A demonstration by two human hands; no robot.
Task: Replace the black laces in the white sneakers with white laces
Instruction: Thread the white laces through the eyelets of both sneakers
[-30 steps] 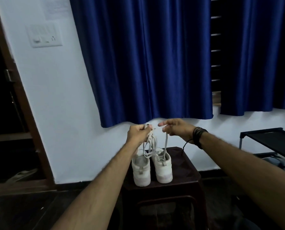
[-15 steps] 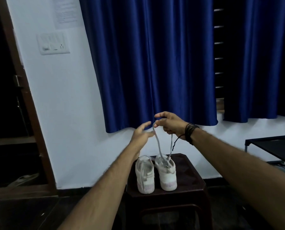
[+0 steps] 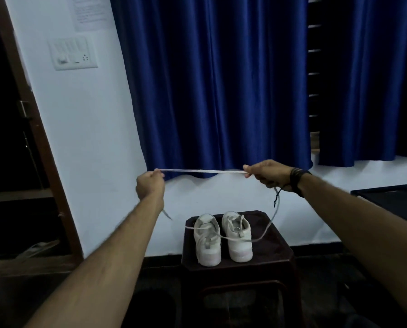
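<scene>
Both hands, left hand and right hand, pinch white lace taut above sneakers, stool edges near.

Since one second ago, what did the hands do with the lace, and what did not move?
The left hand and right hand, close together above the sneakers before, moved apart sideways and now pull the white lace straight between them. The left hand let go briefly, then gripped again. The sneakers stayed on the dark stool.
</scene>
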